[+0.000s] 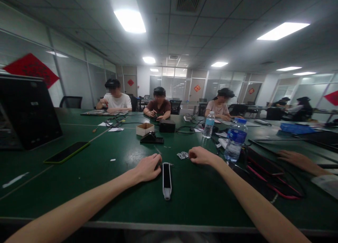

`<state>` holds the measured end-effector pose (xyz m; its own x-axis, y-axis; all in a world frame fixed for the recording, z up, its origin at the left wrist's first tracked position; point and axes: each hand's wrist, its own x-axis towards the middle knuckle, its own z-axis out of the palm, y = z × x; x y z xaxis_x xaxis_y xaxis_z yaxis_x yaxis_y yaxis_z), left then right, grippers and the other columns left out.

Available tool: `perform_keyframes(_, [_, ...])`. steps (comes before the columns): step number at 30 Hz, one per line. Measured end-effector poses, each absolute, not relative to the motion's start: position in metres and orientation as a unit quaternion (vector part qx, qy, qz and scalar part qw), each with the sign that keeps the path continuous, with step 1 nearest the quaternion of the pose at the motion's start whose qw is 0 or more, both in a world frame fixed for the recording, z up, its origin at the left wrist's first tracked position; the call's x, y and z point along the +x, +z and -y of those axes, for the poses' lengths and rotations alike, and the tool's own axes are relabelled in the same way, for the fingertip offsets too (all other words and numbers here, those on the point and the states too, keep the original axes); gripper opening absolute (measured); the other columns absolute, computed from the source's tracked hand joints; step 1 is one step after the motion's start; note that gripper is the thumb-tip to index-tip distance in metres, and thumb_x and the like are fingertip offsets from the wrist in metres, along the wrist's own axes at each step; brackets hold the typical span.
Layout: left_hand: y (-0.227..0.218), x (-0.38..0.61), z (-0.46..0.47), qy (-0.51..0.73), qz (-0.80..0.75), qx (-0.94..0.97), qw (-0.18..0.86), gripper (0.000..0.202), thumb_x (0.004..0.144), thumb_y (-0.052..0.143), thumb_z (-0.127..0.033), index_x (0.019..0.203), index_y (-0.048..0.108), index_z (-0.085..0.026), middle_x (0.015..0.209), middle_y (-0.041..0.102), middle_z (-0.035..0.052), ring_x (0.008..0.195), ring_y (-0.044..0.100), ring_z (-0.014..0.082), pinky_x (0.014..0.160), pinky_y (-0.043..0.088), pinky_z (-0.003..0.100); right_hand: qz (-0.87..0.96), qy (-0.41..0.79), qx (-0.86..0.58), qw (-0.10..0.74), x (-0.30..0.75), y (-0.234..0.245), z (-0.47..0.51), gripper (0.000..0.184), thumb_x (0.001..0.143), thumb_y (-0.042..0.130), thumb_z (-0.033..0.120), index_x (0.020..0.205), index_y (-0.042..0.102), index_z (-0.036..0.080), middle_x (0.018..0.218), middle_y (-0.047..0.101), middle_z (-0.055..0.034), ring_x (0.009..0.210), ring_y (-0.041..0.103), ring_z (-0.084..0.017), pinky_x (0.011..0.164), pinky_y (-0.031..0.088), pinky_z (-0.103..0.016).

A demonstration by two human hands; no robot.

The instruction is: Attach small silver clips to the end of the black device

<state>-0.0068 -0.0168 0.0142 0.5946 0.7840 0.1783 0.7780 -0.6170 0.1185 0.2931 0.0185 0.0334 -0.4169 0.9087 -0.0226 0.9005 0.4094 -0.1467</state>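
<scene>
The left hand (149, 168) rests on the green table (105, 200) with its fingers curled inward. Its grip is partly closed; whether anything is held under the fingers cannot be determined. A narrow device (167, 181) with a dark face and a light rim lies just to the right of this hand, its long axis running near to far.

The right hand (199, 155) is positioned farther right, fingers bent and fingertips directed left and down. The fingertips are at the right end of the small silver pieces (182, 155), which lie flat on the table. Whether the fingers grip a piece cannot be determined.

A black wedge-shaped stand (151, 138) and an open box (145, 129) are located beyond the left hand. A blue-capped bottle (236, 141) stands right of the right hand. A co-worker's hand (298, 160) is at the far right.
</scene>
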Motion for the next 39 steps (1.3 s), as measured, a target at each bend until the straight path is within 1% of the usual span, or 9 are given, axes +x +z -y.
perform_keyframes(4, [0.013,-0.008,0.017,0.132,-0.425,0.896,-0.002,0.027,0.085,0.049,-0.025,0.112,0.049,-0.019,0.109,0.057,0.0075,0.090,0.060,0.0211,0.077,0.047,0.032,0.825,0.097,-0.556,0.028,0.292,0.034,-0.017,0.009,0.078,0.059,0.016,0.085,0.065,0.015,0.088,0.066,-0.0044,0.077,0.060,-0.015,0.063,0.041,-0.021])
perform_keyframes(7, [0.011,-0.009,0.017,0.179,-0.398,0.900,-0.017,0.030,0.086,0.050,-0.022,0.115,0.048,-0.019,0.115,0.055,0.0078,0.094,0.058,0.0210,0.081,0.047,0.033,0.836,0.077,-0.542,0.042,0.284,0.035,-0.013,0.004,0.076,0.059,0.014,0.078,0.063,0.015,0.081,0.064,-0.0034,0.071,0.058,-0.014,0.059,0.039,-0.022])
perform_keyframes(10, [0.010,-0.009,0.017,0.210,-0.371,0.904,-0.036,0.024,0.089,0.050,-0.024,0.112,0.050,-0.019,0.113,0.056,0.0073,0.094,0.057,0.0205,0.081,0.047,0.032,0.873,0.030,-0.473,0.117,0.264,0.031,-0.004,0.005,0.079,0.058,0.014,0.081,0.063,0.015,0.083,0.063,-0.0040,0.072,0.056,-0.014,0.065,0.040,-0.023])
perform_keyframes(14, [0.007,-0.008,0.016,0.217,-0.321,0.919,-0.078,0.014,0.092,0.054,-0.026,0.104,0.053,-0.018,0.104,0.060,0.0063,0.093,0.058,0.0203,0.082,0.045,0.032,0.899,0.066,-0.354,0.250,0.225,0.022,0.015,0.008,0.087,0.055,0.019,0.091,0.063,0.016,0.088,0.062,-0.0041,0.078,0.056,-0.014,0.071,0.044,-0.025])
perform_keyframes(19, [0.001,-0.010,0.013,0.220,-0.278,0.930,-0.099,0.015,0.098,0.045,-0.030,0.095,0.055,-0.018,0.094,0.063,0.0056,0.088,0.060,0.0191,0.080,0.044,0.031,0.888,0.119,-0.312,0.315,0.198,0.014,0.031,0.007,0.084,0.057,0.012,0.088,0.062,0.016,0.084,0.062,-0.0025,0.074,0.056,-0.014,0.072,0.046,-0.026])
perform_keyframes(24, [0.004,-0.009,0.016,0.217,-0.259,0.936,-0.096,0.017,0.098,0.039,-0.023,0.096,0.055,-0.018,0.094,0.064,0.0061,0.087,0.060,0.0182,0.078,0.043,0.031,0.891,0.123,-0.310,0.309,0.204,0.015,0.031,0.007,0.086,0.057,0.015,0.090,0.063,0.016,0.085,0.064,-0.0032,0.076,0.058,-0.014,0.073,0.047,-0.027])
perform_keyframes(30, [0.013,-0.013,0.015,0.194,-0.315,0.926,-0.079,0.009,0.082,0.048,-0.018,0.090,0.052,-0.018,0.088,0.061,0.0056,0.081,0.057,0.0188,0.076,0.042,0.030,0.916,0.054,-0.309,0.252,0.213,0.022,0.028,0.014,0.089,0.055,0.020,0.097,0.064,0.014,0.094,0.064,-0.0075,0.085,0.059,-0.017,0.079,0.048,-0.030])
perform_keyframes(35, [0.011,-0.020,0.004,0.169,-0.357,0.918,-0.048,0.005,0.082,0.050,-0.021,0.086,0.051,-0.019,0.086,0.061,0.0033,0.076,0.056,0.0181,0.072,0.042,0.029,0.916,0.036,-0.355,0.184,0.224,0.024,0.021,0.016,0.088,0.054,0.019,0.099,0.065,0.014,0.098,0.064,-0.0078,0.089,0.058,-0.018,0.082,0.047,-0.032])
perform_keyframes(39, [0.006,-0.020,0.000,0.159,-0.362,0.918,-0.020,0.007,0.082,0.050,-0.020,0.088,0.053,-0.019,0.087,0.062,0.0024,0.077,0.057,0.0179,0.071,0.042,0.028,0.919,0.043,-0.358,0.161,0.228,0.018,0.015,0.015,0.089,0.054,0.021,0.095,0.066,0.014,0.095,0.064,-0.0072,0.087,0.059,-0.017,0.080,0.047,-0.032])
